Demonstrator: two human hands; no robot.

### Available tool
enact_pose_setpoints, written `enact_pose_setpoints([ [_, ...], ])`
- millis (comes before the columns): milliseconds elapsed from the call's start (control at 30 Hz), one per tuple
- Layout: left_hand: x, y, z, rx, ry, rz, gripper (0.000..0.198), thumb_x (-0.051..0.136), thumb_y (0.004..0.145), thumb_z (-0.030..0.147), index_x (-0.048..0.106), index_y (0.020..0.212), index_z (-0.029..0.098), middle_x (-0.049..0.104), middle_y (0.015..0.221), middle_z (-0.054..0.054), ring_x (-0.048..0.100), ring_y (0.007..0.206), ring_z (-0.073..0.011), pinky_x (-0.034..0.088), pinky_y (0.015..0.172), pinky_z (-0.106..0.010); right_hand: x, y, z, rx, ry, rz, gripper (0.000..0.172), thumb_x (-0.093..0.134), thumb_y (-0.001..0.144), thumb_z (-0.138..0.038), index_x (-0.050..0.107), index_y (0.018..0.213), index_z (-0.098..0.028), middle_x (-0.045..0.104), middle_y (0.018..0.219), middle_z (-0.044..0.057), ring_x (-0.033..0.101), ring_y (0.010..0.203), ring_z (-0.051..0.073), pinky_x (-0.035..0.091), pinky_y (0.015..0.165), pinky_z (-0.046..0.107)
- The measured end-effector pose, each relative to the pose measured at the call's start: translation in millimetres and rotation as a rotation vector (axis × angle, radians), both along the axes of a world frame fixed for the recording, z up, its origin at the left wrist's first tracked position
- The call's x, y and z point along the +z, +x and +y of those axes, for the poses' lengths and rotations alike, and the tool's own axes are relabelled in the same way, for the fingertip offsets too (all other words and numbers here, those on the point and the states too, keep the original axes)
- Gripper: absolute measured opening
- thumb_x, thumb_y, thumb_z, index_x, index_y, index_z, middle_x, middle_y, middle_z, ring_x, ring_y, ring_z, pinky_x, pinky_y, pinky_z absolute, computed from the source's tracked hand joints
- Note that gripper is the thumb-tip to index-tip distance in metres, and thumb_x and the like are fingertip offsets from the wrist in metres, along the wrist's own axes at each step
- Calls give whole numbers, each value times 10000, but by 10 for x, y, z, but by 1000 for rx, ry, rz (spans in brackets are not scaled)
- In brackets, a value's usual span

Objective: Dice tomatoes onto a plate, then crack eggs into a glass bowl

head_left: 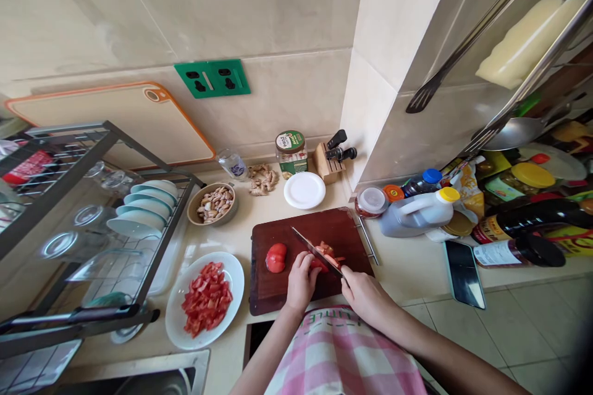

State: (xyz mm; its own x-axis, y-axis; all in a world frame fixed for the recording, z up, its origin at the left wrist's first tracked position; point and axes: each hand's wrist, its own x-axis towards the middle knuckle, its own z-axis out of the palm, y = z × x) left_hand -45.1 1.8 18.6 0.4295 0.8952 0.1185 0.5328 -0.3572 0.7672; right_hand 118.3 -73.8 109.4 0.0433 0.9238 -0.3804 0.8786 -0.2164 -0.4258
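Note:
On a dark red cutting board (278, 287) my left hand (301, 281) presses down on a piece of tomato (319, 264), fingers curled over it. My right hand (365, 296) is closed round the handle of a knife (315, 250), whose blade lies across the tomato pieces beside my left fingers. A tomato half (277, 257) rests on the board to the left of my left hand. Cut slices (330, 251) lie just beyond the blade.
A white plate (178, 315) of diced tomato (206, 299) sits left of the board. Behind are a bowl of garlic (213, 203), ginger (263, 179), a jar (290, 151), a white lid (304, 190) and a knife block (331, 160). A dish rack (92, 228) stands left; bottles (417, 213) and a phone (464, 273) right.

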Motion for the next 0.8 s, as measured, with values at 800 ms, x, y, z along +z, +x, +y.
enact_pose_setpoints([
  [800,-12,6,0,-1,-1,-30,235,550,810,149,580,1028,233,587,1073,-50,591,1012,-199,523,881,-359,-303,-101,228,0,-84,-31,217,360,902,-195,563,979,-176,714,894,116,679,803,213,346,599,265],
])
